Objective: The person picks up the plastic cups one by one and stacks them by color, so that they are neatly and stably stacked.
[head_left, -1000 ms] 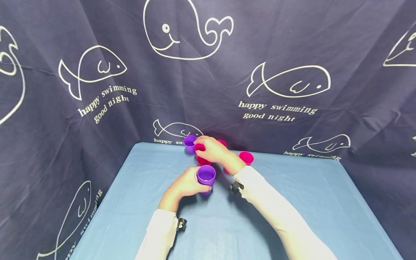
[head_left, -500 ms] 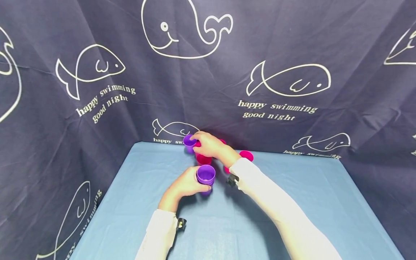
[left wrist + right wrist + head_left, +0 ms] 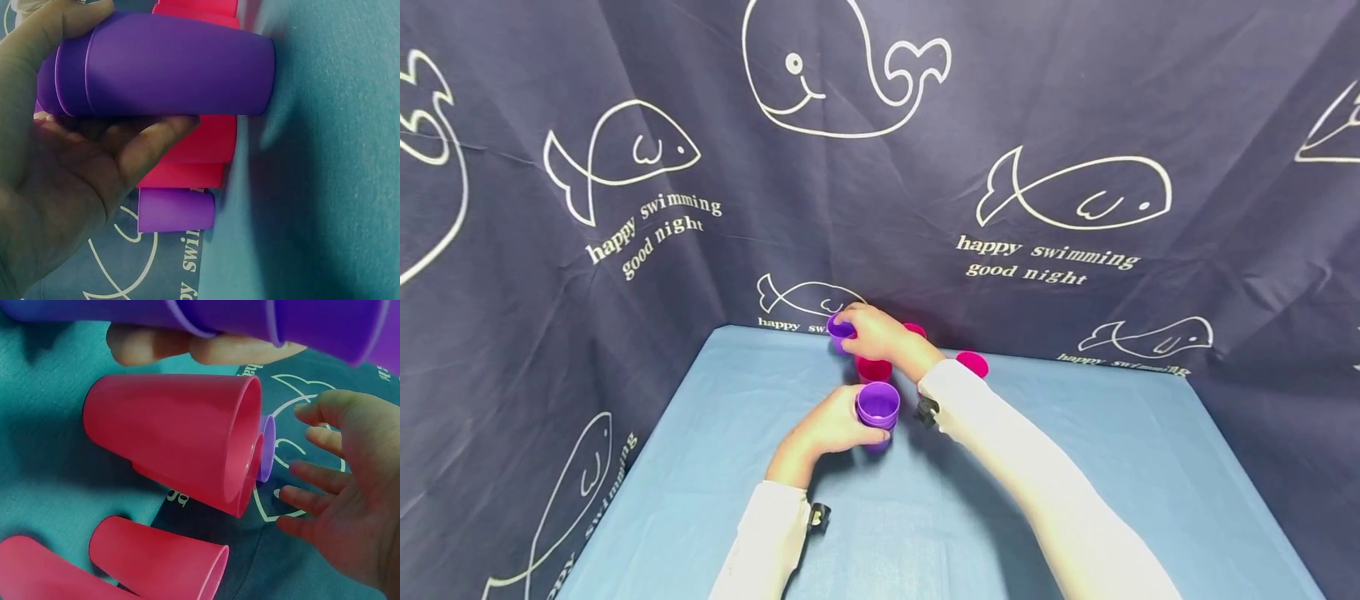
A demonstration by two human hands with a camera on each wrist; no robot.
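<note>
My left hand [image 3: 831,423] grips a stack of nested purple cups [image 3: 181,65], held upright just above the table near its middle. Fingers and thumb wrap its sides below the top rims. At the back, my right hand [image 3: 874,333] reaches over a pink cup [image 3: 875,372] to a single purple cup [image 3: 839,339], its fingertips overlapping that cup's rim in the head view. The right wrist view has those fingers spread and loosely bent, with nothing between them; the far purple cup [image 3: 268,448] is mostly hidden behind pink cups [image 3: 169,428].
More pink cups stand to the right of the nearest one, including one by the back edge [image 3: 972,364] and one partly behind my right wrist [image 3: 915,329]. Blue cloth [image 3: 880,533] covers the table. A dark curtain [image 3: 850,208] with white fish drawings rises behind it.
My right hand has moved left, from over the pink cup to the purple cup at the back. The left hand keeps its grip on the stack and stays in place.
</note>
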